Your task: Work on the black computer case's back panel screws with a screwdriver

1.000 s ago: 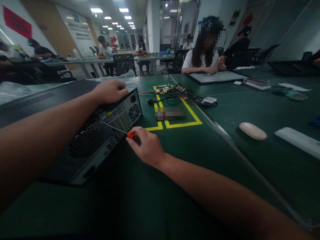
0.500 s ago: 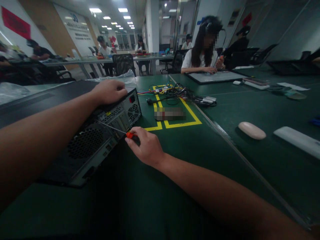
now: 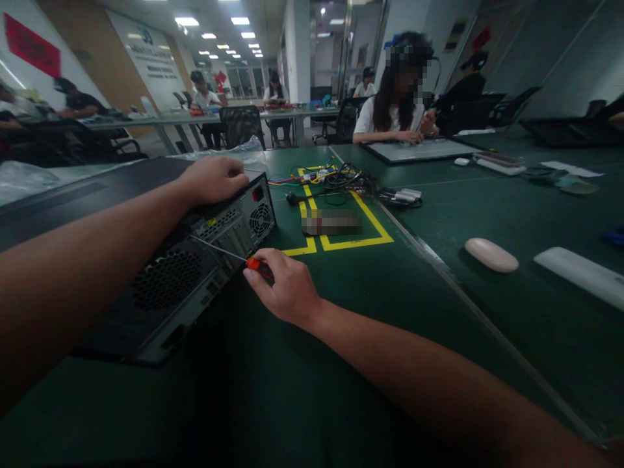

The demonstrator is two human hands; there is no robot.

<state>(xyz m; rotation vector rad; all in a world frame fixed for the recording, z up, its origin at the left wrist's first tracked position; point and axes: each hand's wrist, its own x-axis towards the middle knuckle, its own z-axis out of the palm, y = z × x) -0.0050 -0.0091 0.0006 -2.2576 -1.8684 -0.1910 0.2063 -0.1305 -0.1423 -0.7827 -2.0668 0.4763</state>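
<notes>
A black desktop computer case [image 3: 160, 286] lies on its side on the green table, its back panel with fan grilles facing me. My left hand [image 3: 214, 179] rests curled on the case's top edge near the power supply fan. My right hand [image 3: 285, 286] grips the red-orange handle of a screwdriver [image 3: 253, 263]. The thin metal shaft runs up and left, and its tip touches the back panel of the case.
A tangle of coloured cables [image 3: 336, 177] lies beyond a yellow-taped rectangle [image 3: 341, 244]. A white mouse [image 3: 490, 255] and a white bar [image 3: 580, 276] sit on the right. A person [image 3: 394, 97] works across the table; others sit at far desks.
</notes>
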